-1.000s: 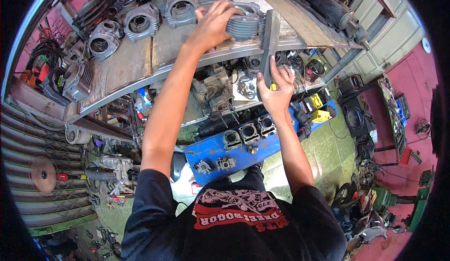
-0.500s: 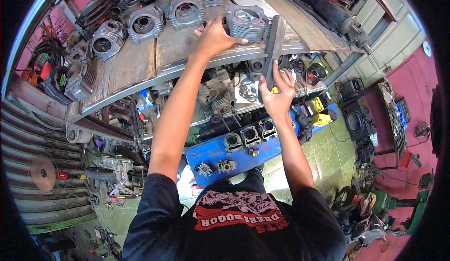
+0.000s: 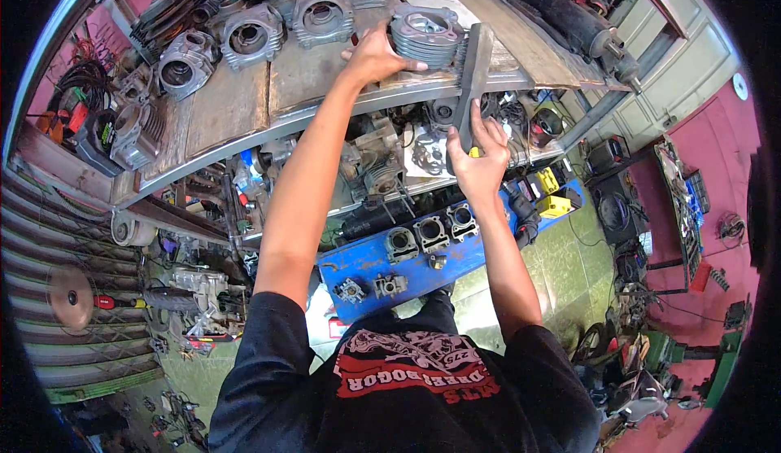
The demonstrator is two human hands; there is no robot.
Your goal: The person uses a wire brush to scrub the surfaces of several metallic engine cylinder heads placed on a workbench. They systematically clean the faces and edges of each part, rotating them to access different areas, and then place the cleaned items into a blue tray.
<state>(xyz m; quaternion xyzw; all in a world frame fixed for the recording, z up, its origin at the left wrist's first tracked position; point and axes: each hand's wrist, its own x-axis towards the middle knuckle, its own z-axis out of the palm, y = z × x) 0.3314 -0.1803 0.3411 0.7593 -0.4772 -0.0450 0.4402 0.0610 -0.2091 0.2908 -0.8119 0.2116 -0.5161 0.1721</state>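
Our hands are apart, on either side of a finned cylinder [image 3: 427, 51] standing near the front edge of the wooden tabletop [image 3: 309, 78]. Our left hand [image 3: 378, 58] is spread at the cylinder's left side, its thumb stretched along the lower fins; we cannot tell how firmly it presses. Our right hand [image 3: 482, 156] is wrapped round the handle of a brush [image 3: 478, 62], whose bristles face the fins from the right; we cannot tell whether they touch. Housings [image 3: 325, 33] line the tabletop to our left, and a muffler [image 3: 569, 26] lies at right. Below, three blocks [image 3: 431, 245] sit in a row on a blue bench [image 3: 358, 260].
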